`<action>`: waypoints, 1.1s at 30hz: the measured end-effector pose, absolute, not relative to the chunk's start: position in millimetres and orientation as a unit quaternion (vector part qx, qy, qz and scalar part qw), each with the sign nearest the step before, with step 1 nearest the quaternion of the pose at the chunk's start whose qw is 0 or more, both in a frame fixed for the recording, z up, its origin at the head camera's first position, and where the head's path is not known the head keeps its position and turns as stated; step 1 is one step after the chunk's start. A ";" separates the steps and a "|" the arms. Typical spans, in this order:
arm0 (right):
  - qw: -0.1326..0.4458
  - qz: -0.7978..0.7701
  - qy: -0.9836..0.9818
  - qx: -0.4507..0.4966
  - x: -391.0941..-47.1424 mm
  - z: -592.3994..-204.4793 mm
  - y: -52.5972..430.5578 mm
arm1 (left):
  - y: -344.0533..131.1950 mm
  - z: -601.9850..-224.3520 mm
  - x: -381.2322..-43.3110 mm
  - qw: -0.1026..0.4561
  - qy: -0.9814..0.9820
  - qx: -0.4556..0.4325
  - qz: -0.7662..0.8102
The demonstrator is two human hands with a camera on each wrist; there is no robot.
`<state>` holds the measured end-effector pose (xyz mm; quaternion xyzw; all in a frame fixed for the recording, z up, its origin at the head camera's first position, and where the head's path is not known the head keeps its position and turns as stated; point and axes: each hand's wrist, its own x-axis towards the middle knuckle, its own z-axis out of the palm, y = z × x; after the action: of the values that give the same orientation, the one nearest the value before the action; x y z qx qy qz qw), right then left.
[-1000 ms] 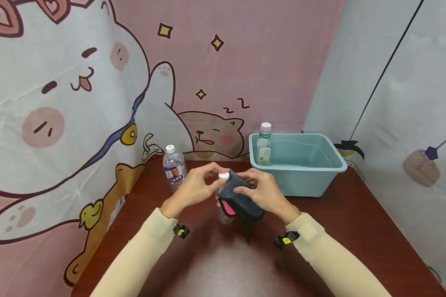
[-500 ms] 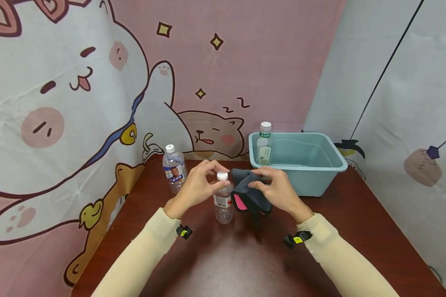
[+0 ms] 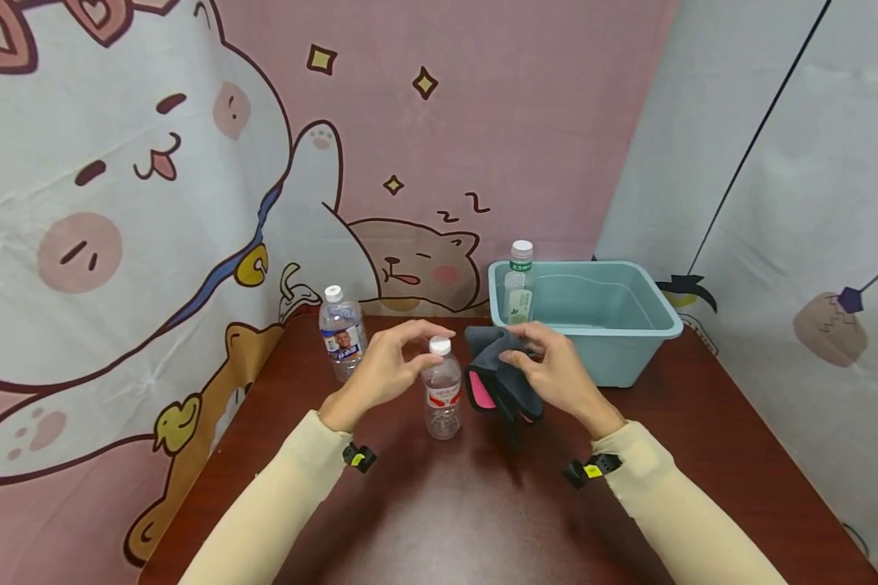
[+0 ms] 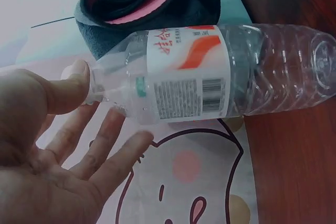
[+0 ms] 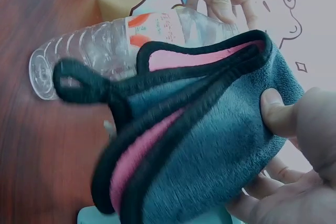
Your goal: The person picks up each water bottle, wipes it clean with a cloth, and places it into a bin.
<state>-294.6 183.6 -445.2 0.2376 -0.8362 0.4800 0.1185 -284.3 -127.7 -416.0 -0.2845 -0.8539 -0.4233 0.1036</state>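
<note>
A clear plastic bottle with a white cap and a red-and-white label stands upright on the table. My left hand pinches it at the cap; in the left wrist view the thumb lies against the neck end, and the other fingers extend behind. My right hand holds a folded dark grey-blue cleaning cloth just right of the bottle. Pink lining, black edging and a hanging loop show on the cloth in the right wrist view, with the thumb pressing its outer face.
A larger bottle with a blue label stands behind my left hand. At the back right is a pale blue plastic bin, with a green-labelled bottle upright in its left corner. Printed cartoon cloth backs the brown table.
The cloth has moved right, off the bottle's upper part, with my right hand. The bottle has turned in my left hand: its barcode side faced me before, its red logo faces me now.
</note>
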 end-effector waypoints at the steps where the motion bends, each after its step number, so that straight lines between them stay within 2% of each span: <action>1: 0.124 0.473 -0.839 0.239 -295.2 -445.6 183.2 | -127.9 -415.9 -284.3 0.099 -0.853 -0.283 -0.426; 7: 0.146 0.449 -0.843 0.260 -296.8 -447.5 175.9 | -125.2 -417.5 -284.0 0.082 -0.855 -0.274 -0.433; 14: 0.141 0.467 -0.829 0.273 -294.7 -455.1 153.7 | -121.8 -417.9 -283.0 0.085 -0.851 -0.286 -0.432; 24: 0.173 0.391 -0.846 0.319 -293.7 -458.7 143.3 | -120.6 -415.1 -284.6 0.092 -0.846 -0.299 -0.431; 33: 0.140 0.337 -0.867 0.341 -297.6 -477.6 152.2 | -120.4 -413.7 -283.0 0.093 -0.847 -0.299 -0.430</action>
<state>-297.6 152.2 -477.6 0.3408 -0.8666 0.3367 0.1396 -283.0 -120.4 -413.7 -0.2987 -0.8467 -0.4304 0.0927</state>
